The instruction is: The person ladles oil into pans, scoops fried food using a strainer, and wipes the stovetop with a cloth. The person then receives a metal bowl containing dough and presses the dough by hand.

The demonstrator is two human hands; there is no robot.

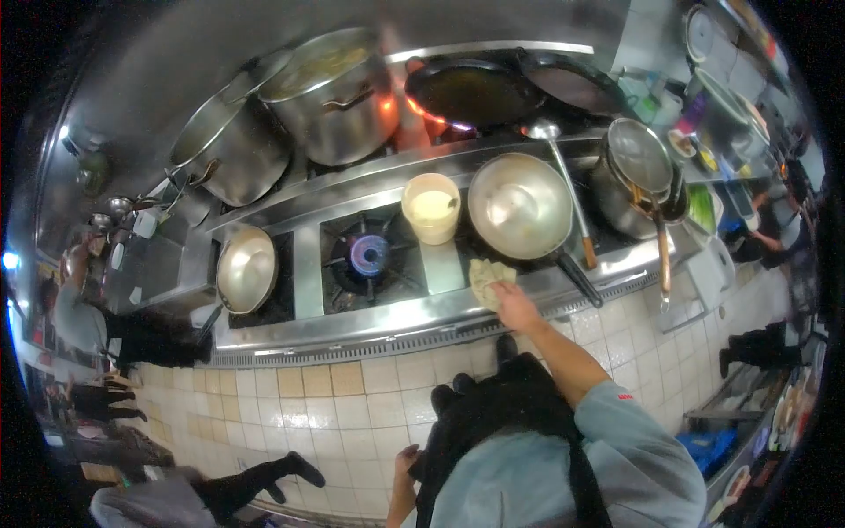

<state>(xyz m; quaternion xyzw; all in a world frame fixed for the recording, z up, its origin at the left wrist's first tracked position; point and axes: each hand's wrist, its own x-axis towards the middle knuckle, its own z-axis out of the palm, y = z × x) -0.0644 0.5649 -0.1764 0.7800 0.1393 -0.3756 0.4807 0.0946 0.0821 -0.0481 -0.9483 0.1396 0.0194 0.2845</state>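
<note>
My right hand reaches out to the front edge of the stove, closed on a crumpled pale cloth. Just behind the cloth sits a wide steel frying pan, its black handle pointing toward me. A white tub of pale yellow contents stands to the pan's left. Beside the tub, a lit burner shows a blue flame. My left hand hangs low by my black apron; its fingers are partly hidden, and I cannot make out whether it holds anything.
Two tall stockpots stand at the back left. A dark pan sits over flames behind. A ladle and a strainer lie to the right. Another steel pan is at left. Other people work on both sides; one leg extends behind me.
</note>
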